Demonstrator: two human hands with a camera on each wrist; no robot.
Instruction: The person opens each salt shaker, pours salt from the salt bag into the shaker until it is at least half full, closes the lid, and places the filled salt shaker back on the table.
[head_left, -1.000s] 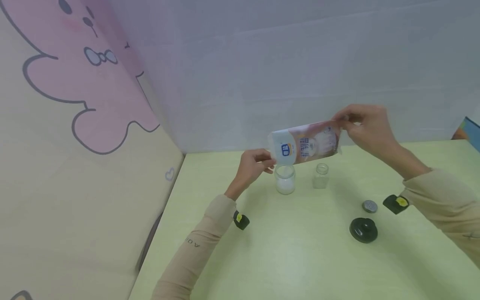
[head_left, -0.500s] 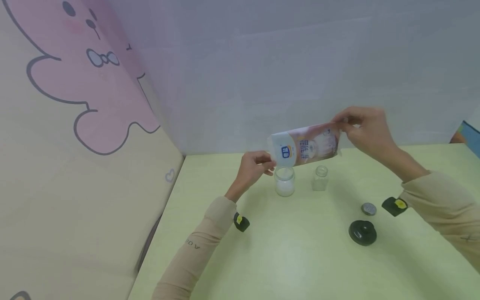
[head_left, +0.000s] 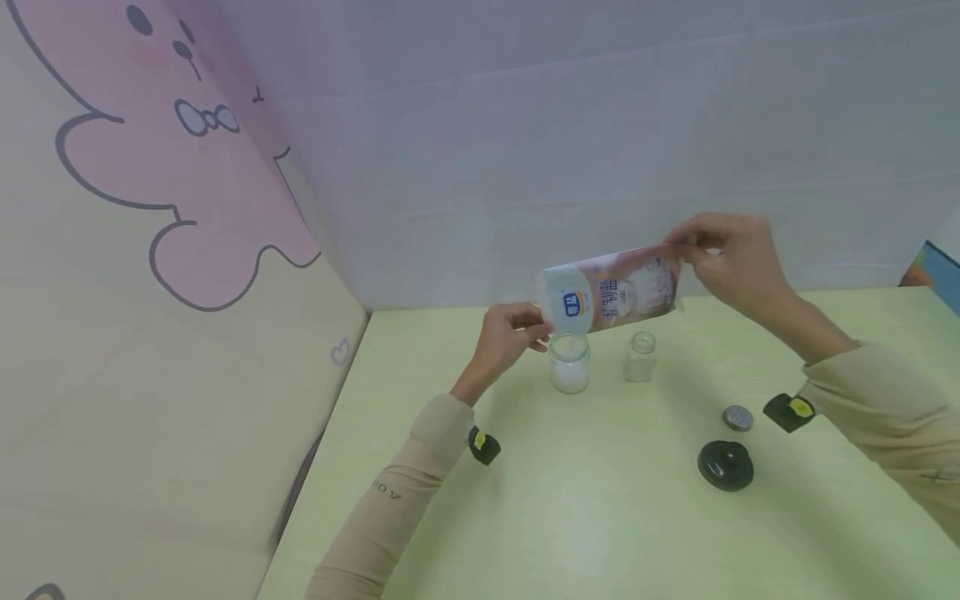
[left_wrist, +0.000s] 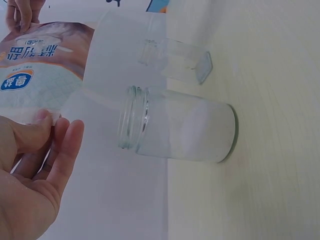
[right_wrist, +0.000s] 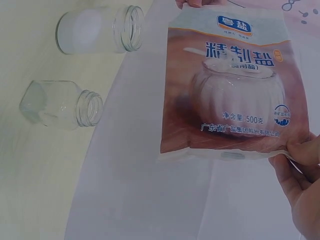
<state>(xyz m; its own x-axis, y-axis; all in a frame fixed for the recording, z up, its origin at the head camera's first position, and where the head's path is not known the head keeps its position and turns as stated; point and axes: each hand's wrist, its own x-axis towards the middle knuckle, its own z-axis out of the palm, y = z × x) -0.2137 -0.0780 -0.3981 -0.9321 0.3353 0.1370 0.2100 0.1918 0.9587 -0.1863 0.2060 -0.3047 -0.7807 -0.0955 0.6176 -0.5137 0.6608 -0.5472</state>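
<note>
A salt bag [head_left: 611, 292], printed brown and pale blue, is stretched sideways above the table between both hands. My left hand [head_left: 506, 337] pinches its lower left corner between thumb and fingers. At the other end, my right hand [head_left: 738, 254] pinches the upper right corner. Just under the bag's left end stands a round glass jar [head_left: 570, 367], partly filled with white salt [left_wrist: 202, 125]. Right of it is a smaller square glass bottle [head_left: 641, 358] without a cap, with a little whitish content low down. In the right wrist view the bag's printed front [right_wrist: 232, 90] faces the camera.
A black knobbed lid [head_left: 725, 465] and a small silver cap [head_left: 738, 417] with holes lie on the pale table [head_left: 585, 517], toward the right. White sheeting [head_left: 600, 125] hangs behind the table, and a cloth with a pink cartoon figure [head_left: 202, 183] stands at the left.
The head view has tilted slightly, so everything sits a little lower than a second ago. Both hands keep their hold on the salt bag, which stays almost still.
</note>
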